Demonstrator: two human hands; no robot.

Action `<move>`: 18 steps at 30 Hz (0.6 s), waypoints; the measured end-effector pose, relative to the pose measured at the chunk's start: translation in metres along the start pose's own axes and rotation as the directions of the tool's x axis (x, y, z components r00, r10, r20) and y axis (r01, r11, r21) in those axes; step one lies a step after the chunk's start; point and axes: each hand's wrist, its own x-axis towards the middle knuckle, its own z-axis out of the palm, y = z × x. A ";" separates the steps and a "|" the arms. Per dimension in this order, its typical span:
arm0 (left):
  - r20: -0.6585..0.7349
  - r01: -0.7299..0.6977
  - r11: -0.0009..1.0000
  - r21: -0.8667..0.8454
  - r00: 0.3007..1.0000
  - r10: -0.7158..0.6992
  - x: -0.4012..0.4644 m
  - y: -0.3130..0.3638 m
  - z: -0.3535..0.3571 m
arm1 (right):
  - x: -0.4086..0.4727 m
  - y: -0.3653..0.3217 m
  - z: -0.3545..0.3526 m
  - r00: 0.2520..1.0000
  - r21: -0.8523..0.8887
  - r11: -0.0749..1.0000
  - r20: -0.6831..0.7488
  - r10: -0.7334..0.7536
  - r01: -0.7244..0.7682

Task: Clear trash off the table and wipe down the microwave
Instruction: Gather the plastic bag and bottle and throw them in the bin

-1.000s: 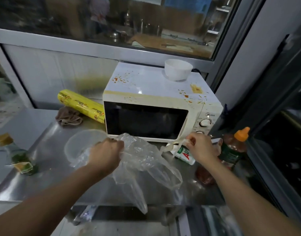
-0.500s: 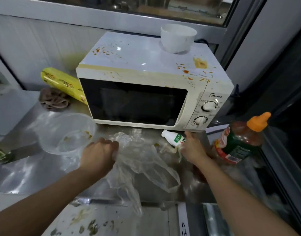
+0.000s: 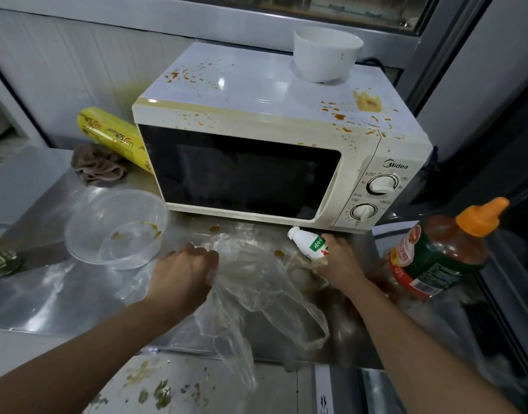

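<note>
Gripping the clear plastic bag (image 3: 256,282) in my left hand (image 3: 183,273), I hold a small white bottle (image 3: 309,243) in my right hand (image 3: 340,261) before the stained microwave (image 3: 256,138).

Two bare forearms enter from the lower edge of the view, one on each side of the microwave (image 3: 268,150). No sleeve, glove, watch or ring shows on either. The left hand (image 3: 183,274) shows its back and knuckles. The right hand (image 3: 340,261) shows its back and wrist.
</note>
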 end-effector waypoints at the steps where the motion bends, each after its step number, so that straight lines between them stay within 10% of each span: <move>1: 0.002 -0.001 1.000 0.000 1.000 0.001 -0.001 0.000 0.001 | 0.000 -0.001 0.000 1.000 0.012 1.000 -0.009 -0.003 0.003; 18: 0.014 0.056 0.993 0.105 0.998 -0.058 -0.030 -0.006 -0.058 | -0.074 -0.043 -0.052 0.978 0.223 0.960 -0.153 -0.138 0.171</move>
